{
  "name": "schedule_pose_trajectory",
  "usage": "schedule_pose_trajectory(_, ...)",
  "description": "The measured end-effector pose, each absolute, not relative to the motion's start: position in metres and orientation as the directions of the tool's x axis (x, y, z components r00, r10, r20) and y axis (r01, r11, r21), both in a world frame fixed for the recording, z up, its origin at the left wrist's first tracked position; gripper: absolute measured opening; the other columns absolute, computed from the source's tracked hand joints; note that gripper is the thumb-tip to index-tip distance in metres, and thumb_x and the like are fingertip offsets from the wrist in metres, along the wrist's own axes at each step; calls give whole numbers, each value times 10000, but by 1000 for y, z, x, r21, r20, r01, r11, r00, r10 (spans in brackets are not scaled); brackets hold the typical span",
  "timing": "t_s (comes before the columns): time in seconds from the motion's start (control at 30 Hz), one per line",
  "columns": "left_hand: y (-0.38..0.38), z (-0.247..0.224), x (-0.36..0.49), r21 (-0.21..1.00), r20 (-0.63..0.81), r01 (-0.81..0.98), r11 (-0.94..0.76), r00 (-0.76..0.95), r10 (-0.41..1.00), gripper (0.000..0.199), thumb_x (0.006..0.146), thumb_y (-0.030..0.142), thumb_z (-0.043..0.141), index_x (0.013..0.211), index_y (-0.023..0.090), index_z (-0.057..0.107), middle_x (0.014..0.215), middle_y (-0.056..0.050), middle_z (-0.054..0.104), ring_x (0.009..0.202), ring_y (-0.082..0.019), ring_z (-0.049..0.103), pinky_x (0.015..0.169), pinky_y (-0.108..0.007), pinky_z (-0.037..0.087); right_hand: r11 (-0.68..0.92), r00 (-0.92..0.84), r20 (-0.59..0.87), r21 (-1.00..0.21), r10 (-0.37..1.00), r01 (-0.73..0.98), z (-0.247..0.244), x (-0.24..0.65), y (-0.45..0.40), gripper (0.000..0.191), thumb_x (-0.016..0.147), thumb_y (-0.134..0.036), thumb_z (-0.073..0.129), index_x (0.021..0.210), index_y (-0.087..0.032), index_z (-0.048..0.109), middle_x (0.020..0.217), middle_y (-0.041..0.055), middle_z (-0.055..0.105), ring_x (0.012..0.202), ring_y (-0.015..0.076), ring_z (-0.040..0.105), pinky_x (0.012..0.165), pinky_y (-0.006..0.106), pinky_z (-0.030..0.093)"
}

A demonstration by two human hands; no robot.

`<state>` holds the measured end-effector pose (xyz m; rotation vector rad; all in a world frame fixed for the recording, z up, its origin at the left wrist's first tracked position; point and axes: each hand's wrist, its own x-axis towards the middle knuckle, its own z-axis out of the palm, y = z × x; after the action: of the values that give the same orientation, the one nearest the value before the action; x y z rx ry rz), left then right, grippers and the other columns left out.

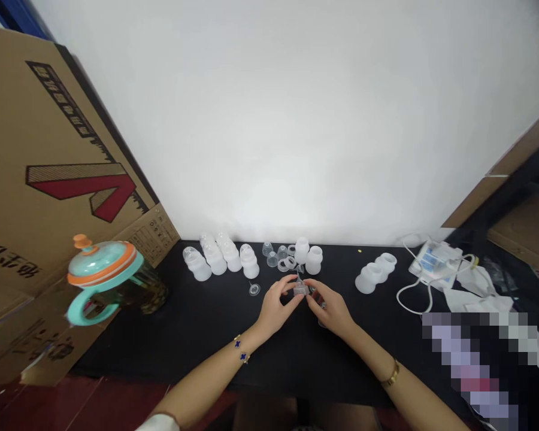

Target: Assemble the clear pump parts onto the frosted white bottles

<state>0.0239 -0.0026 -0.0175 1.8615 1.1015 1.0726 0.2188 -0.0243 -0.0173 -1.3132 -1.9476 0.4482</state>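
My left hand (275, 305) and my right hand (333, 310) meet near the middle of the table. Between their fingertips they grip a clear bottle teat (300, 289) with a collar at its base, tip upward. Partly hidden under my right hand lies another small clear piece. Just beyond are two open white bottles (314, 261), clear dome caps (272, 259) and pale rings (290, 262). A loose clear teat (254, 290) rests left of my left hand, below a capped white bottle (250, 264). Several more capped bottles (215, 260) stand further left.
More open white bottles (369, 278) stand to the right. Beyond them are a white cable (404, 301), a blue-and-white box (432, 262) and crumpled white wrapping (478, 302). A teal-handled pitcher (105, 269) and a large cardboard box (49, 155) occupy the left. A white wall (287, 120) backs the black table (215, 326).
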Motion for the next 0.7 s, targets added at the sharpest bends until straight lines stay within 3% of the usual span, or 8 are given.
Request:
schedule_pose_trajectory(0.1,0,-21,22,837,323,362,-411,279,904,418,874,334,677,1280,278,594,1173,-39,712,1115,-236,638,1017,-407,466,418,-194,392,-640,899,644,-13,221,-25,326,963,-306,490,1265,-225,581,1033,62,720,780,182,693,691,280,563)
schedule_pose_trajectory(0.3,7,-33,23,781,296,468,-414,307,905,342,779,253,759,1111,250,673,1120,-37,692,1099,-254,614,983,-416,486,399,-93,460,-632,883,664,-11,225,-23,286,975,-326,497,1223,-236,608,948,48,714,723,183,690,625,276,573)
schedule_pose_trajectory(0.5,7,-34,24,751,303,493,-439,334,893,334,721,159,773,1026,232,660,1083,-36,684,1094,-264,591,982,-429,469,513,-44,673,-518,738,684,2,245,-17,227,986,-247,470,1126,-222,647,1134,93,689,798,183,672,698,303,564)
schedule_pose_trajectory(0.7,10,-36,23,733,313,502,-458,348,883,286,736,139,746,989,231,650,1061,-38,685,1084,-268,587,972,-435,463,289,129,786,-367,605,884,16,280,-13,199,965,-303,559,1094,-216,682,1071,80,714,713,178,642,686,306,517)
